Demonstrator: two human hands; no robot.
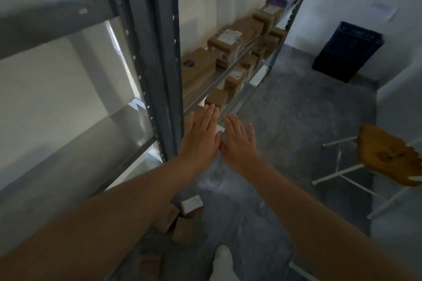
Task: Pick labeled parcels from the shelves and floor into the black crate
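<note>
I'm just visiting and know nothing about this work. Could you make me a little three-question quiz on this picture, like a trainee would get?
1. True or false: the left hand and the right hand each grip a parcel.
2. Where is the black crate? A) on the chair B) on the floor by the far wall C) under the person's arm
3. What colour are most of the parcels on the shelf?
Key: 1 false, both hands are flat and empty; 2 B; 3 brown.
</note>
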